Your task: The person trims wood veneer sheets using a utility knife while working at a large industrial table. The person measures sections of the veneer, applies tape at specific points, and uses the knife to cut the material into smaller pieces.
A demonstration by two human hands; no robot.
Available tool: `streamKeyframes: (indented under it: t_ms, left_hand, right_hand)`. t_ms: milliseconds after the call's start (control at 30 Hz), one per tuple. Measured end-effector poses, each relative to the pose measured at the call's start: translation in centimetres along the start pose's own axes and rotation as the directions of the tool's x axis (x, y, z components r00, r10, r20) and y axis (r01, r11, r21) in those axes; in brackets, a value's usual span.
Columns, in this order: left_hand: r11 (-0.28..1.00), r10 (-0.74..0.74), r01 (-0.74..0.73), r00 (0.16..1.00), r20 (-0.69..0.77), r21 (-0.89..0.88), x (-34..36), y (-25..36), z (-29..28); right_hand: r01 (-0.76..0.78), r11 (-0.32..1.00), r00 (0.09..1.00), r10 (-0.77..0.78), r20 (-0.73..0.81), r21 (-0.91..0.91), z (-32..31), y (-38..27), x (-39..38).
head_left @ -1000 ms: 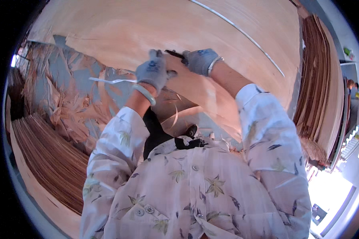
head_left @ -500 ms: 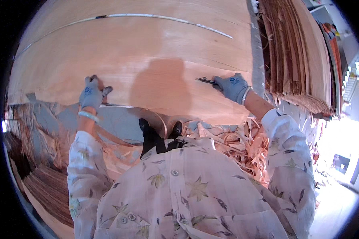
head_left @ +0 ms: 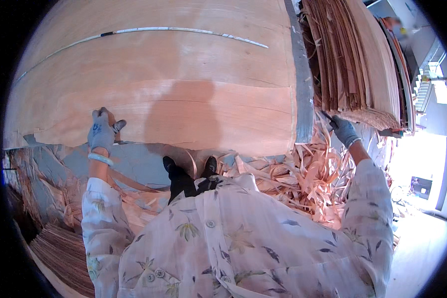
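Across the work surface lies a wide sheet of pale wood veneer (head_left: 243, 119), with my shadow on it. My left hand (head_left: 102, 131), in a grey-blue glove, rests on its near left edge, thumb spread from the fingers and nothing visible in it. To the right, past the sheet's end, my gloved right hand (head_left: 344, 131) is closed around a slim dark knife (head_left: 327, 117), whose tip points up and left. That hand is beside the lower corner of a veneer stack (head_left: 350, 64). A long thin white stick (head_left: 174, 29) with a dark band lies across the sheet.
Curled veneer strips (head_left: 313, 174) are heaped below the sheet's right end and around my shoes (head_left: 209, 166). A grey edge (head_left: 303, 99) runs along the sheet's right side. Another veneer stack (head_left: 59, 253) stands at lower left. A bright doorway (head_left: 427, 164) is at far right.
My right hand has moved right with the knife, off the sheet and past its right end. The left hand stays on the sheet's near edge. The whole view has shifted somewhat.
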State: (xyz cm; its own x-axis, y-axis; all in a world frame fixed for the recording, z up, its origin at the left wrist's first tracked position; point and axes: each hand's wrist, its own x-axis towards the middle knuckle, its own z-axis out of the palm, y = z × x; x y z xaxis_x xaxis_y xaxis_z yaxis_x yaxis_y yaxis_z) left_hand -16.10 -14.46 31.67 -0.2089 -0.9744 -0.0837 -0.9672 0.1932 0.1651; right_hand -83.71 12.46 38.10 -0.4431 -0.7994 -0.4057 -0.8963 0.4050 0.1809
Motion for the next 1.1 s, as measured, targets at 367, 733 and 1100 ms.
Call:
streamKeyframes:
  t_ms: [367, 733, 1100]
  left_hand:
    - [0.996, -0.077, 0.072, 0.994, 0.076, 0.055, 0.1, 0.4, -0.4]
    - [0.970, -0.127, 0.122, 0.992, -0.014, -0.210, -0.9, -0.4, 1.0]
    - [1.000, -0.004, 0.004, 0.999, 0.047, 0.012, -1.0, -2.9, 0.5]
  right_hand:
    - [0.445, 0.757, 0.892, -0.324, -0.317, 0.479, -1.8, -20.7, 6.7]
    - [0.448, 0.883, 0.870, -0.394, -0.297, 0.140, -10.3, -21.5, 12.1]
    - [0.666, -0.462, 0.074, -0.740, -0.669, 0.585, -22.3, -52.6, -6.1]
